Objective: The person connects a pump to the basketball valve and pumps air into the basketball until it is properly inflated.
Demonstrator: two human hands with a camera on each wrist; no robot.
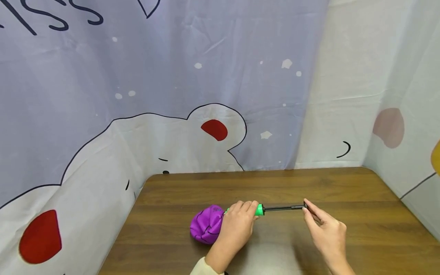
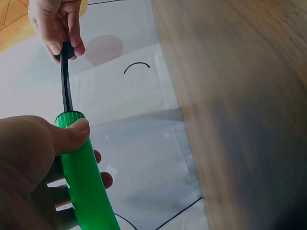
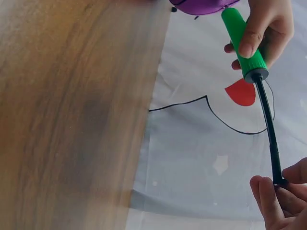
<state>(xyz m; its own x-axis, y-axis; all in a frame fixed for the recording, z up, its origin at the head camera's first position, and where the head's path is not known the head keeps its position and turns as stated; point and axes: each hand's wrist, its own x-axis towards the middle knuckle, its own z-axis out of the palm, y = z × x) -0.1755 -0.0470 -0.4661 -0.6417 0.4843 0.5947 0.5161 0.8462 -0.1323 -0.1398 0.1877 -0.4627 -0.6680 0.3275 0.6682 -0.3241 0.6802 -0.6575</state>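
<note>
My left hand (image 1: 236, 225) grips the green barrel (image 2: 86, 177) of a hand pump above the table. A black rod (image 1: 280, 208) sticks out of the barrel's right end, drawn well out. At the rod's far end my right hand (image 1: 327, 233) pinches the small black handle (image 3: 279, 182) between thumb and fingers. A purple ball (image 1: 206, 225), wrinkled and partly slack, is at the pump's other end, left of my left hand. In the right wrist view the barrel's tip meets the ball; the exact joint is too small to make out.
Below the hands lies a brown wood-grain table (image 1: 172, 191). Behind it and along both sides hangs a printed cloth (image 1: 154, 76), pale blue and white with cartoon bear shapes, reaching the table's back edge.
</note>
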